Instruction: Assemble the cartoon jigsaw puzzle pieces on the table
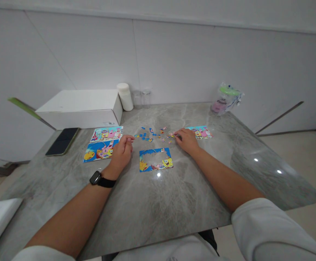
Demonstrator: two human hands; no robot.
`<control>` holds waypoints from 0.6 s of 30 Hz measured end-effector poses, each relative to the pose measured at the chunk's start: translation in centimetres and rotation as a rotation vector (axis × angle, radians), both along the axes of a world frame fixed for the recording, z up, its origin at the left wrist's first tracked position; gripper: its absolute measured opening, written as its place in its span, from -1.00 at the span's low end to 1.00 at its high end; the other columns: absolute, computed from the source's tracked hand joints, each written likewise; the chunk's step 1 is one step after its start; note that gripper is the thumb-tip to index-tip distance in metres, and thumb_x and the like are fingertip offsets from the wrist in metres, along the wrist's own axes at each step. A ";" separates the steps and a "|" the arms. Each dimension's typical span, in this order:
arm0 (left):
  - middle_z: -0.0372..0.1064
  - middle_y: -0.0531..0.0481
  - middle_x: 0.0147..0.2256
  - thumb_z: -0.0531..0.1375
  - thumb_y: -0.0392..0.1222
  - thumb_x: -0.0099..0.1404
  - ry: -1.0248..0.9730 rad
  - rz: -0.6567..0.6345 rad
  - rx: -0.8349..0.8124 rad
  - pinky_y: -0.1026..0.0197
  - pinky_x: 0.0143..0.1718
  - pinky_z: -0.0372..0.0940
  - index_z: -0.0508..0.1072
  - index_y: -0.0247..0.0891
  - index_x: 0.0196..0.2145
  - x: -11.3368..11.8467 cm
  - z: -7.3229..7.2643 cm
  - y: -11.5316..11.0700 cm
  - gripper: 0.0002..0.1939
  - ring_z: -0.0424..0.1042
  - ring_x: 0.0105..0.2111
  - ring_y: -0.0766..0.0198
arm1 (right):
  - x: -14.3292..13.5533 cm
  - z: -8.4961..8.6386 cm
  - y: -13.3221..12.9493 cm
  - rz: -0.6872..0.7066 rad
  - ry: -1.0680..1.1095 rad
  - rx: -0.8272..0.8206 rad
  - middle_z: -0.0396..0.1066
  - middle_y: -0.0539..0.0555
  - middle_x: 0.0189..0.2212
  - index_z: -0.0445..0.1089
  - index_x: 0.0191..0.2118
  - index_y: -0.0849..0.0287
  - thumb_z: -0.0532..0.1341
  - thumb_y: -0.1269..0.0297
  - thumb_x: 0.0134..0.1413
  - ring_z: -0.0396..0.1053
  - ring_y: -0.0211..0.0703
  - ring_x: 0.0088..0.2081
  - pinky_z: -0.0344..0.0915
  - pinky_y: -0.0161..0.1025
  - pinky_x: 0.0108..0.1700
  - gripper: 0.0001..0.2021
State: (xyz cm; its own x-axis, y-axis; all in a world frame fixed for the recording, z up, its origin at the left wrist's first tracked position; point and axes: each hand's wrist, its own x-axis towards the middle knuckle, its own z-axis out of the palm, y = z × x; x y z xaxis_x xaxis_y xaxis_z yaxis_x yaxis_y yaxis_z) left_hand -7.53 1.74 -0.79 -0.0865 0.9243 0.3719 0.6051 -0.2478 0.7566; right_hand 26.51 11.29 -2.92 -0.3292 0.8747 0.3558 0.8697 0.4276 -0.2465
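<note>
A cartoon jigsaw puzzle (168, 163) lies near the middle of the table, its border joined and its centre bare. Beyond it, loose puzzle pieces (144, 136) are scattered in a loose group. My left hand (122, 152) is closed beside the puzzle's left side, fingers curled together; whether anything is in them is hidden. My right hand (187, 140) reaches to the right end of the loose pieces, fingertips bent and drawn together at a small piece (171, 135). A printed picture sheet (95, 151) lies partly under my left hand. Another picture card (203, 132) shows behind my right hand.
On the left are a dark phone (63, 141) and a white box (78, 105). A white bottle (125, 97) and two clear glasses (146, 98) stand by the wall. A plastic-wrapped cup (225, 99) stands at the back right. White papers (0, 221) lie front left.
</note>
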 end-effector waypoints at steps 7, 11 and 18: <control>0.49 -0.06 -0.02 0.08 -0.11 0.50 -0.128 -0.059 0.056 0.23 -0.32 0.47 0.27 -0.14 0.15 0.3 -0.7 0.4 -0.69 0.48 -0.45 0.39 | 0.4 0.1 -0.1 -0.081 -0.038 0.019 0.52 0.22 0.01 0.57 0.03 0.09 0.16 0.48 0.21 0.34 0.15 0.09 0.13 0.06 0.15 -0.64; 0.39 -0.10 0.15 -0.01 -0.22 0.52 -0.112 -0.078 0.135 -0.01 0.07 0.52 0.30 -0.14 0.16 -0.1 -1.6 1.1 -0.69 0.58 -0.36 0.39 | 0.4 -0.1 0.1 -0.059 -0.041 -0.002 0.51 0.21 0.02 0.58 0.03 0.08 0.15 0.49 0.21 0.34 0.13 0.08 0.12 0.05 0.16 -0.63; 0.17 -0.17 0.30 -0.01 -0.38 0.45 -0.129 -0.165 0.280 -0.17 0.26 0.43 0.31 -0.10 0.18 -0.8 -2.6 2.0 -0.58 0.44 0.22 0.12 | 0.1 -0.3 0.0 -0.007 -0.019 0.002 0.52 0.19 -0.02 0.60 0.01 0.07 0.18 0.39 0.28 0.35 0.10 0.06 0.14 0.01 0.14 -0.70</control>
State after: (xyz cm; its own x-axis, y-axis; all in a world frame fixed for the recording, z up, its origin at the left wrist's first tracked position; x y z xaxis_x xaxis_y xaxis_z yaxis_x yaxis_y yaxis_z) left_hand -8.31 3.78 -3.41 -0.0073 0.7934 0.6087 0.4436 -0.5430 0.7130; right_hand 26.66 11.25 -3.21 -0.3294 0.8765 0.3510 0.8773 0.4215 -0.2293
